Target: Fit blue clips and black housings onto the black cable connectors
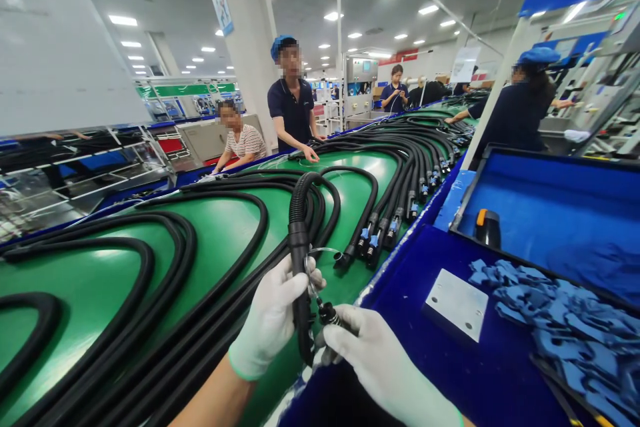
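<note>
The person's left hand (270, 317), in a white glove, is holding up a black ribbed hose (299, 247). Its grip is clenched around the hose, and the fingers are wrapping over it. The right hand (385, 367), also in a white glove, is reaching in from the other side. Its grip seems to be pinching a small black plug (327, 312) right beside the hose. A thin shiny wire (320, 251) is looping out just above the left hand.

Both hands are holding these things up over the edge of a green tabletop (220, 233). Many long black cables (395, 173) are lying on it in big curves, and blue-tipped plugs (390, 230) are sitting at their ends, near the hands. On the right, a blue tray (550, 193) is holding a black and orange tool (487, 227). Below it, blue foam pieces (565, 327) are lying in a heap, and a metal plate (457, 303) is lying just beside them.

Across the tabletop, a standing person in a blue cap (293, 100) is resting a hand (310, 155) on the cables. A person in a striped shirt (245, 143) is leaning in near the far edge.
</note>
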### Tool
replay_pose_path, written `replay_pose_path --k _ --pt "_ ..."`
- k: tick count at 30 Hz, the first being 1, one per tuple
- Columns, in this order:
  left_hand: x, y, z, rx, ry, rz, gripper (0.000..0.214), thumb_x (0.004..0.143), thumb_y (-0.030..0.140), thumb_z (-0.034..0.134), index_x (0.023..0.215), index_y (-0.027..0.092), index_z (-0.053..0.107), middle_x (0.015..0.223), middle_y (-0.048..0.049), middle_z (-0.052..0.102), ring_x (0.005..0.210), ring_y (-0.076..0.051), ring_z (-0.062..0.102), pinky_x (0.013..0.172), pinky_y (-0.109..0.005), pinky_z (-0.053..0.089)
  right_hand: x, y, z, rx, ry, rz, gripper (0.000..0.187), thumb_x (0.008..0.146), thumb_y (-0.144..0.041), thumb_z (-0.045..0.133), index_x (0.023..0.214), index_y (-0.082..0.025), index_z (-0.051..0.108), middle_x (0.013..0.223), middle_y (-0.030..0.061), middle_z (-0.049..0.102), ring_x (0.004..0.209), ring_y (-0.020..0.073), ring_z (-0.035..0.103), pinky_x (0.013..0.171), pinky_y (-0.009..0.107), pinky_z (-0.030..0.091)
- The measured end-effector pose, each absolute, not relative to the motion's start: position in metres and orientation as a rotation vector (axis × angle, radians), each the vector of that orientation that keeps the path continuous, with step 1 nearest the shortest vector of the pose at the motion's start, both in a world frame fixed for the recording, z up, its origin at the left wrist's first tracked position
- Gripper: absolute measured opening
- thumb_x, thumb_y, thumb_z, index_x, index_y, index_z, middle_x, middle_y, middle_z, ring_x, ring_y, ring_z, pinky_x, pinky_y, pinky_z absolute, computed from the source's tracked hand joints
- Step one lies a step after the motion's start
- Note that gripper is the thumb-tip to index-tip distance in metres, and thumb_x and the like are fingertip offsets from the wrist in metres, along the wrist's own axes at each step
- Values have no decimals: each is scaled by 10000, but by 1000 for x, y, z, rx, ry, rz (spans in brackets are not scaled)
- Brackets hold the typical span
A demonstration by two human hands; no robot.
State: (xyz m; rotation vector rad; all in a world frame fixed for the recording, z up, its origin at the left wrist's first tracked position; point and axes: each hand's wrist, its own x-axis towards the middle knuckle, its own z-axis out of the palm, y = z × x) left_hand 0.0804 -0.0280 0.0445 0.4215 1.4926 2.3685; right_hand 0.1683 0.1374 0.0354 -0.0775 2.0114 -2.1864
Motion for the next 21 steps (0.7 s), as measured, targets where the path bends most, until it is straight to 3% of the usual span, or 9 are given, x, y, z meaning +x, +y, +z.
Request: replay_pose_path --k 4,6,10,14,16,18,19,21 --pt "82 -23 42 401 1418 2406 363 893 286 754 1220 153 675 1111 -109 631 960 -219 645 886 -332 552 166 139 28 26 2227 -2173 116 866 -168 590 784 -155 671 728 -13 633 704 151 566 652 250 415" --pt "82 -22 40 378 1375 2428 400 896 287 751 1270 173 663 1168 -115 639 998 -230 653 930 -359 550 166 141 21 45 2468 -2121 115 897 -210 615 893 -175 725 826 9 697 776 181 626 710 264 459" --pt "82 -21 32 349 1316 2454 450 907 269 726 1339 181 638 1192 -124 668 1063 -264 673 1018 -415 531 167 151 4 -214 3181 -1674 269 951 -201 551 1148 -203 733 1004 84 761 878 247 713 807 337 541" --pt "81 -16 26 292 1297 2467 435 908 286 712 1326 184 649 1190 -117 701 1091 -280 685 1068 -447 522 166 168 0 -476 3558 -1379 358 947 -157 528 1255 -206 703 1037 121 776 887 271 731 822 397 576" --pt "77 -10 22 212 1315 2462 448 875 312 745 1301 195 666 1202 -107 717 1122 -288 683 1071 -441 532 160 169 3 -389 3456 -1570 340 921 -181 572 1221 -223 726 1072 112 778 942 277 733 880 413 578" --pt "64 0 15 111 1389 2448 433 824 344 782 1225 198 705 1178 -92 742 1143 -291 683 1027 -405 570 148 164 6 -104 3068 -1977 303 843 -211 647 1124 -217 760 1069 89 783 976 279 733 903 389 579" --pt "55 8 11 54 1429 2427 413 790 362 792 1163 197 729 1144 -84 756 1137 -308 690 984 -412 597 138 160 7 105 2772 -2183 280 781 -227 691 1050 -212 770 1007 66 790 942 275 738 856 357 588" --pt "33 28 3 -30 1455 2403 332 761 419 766 1031 226 752 1076 -58 774 1110 -328 708 890 -436 637 113 154 6 420 2299 -2376 430 618 -252 789 1040 -177 759 883 51 781 884 309 740 746 349 591"
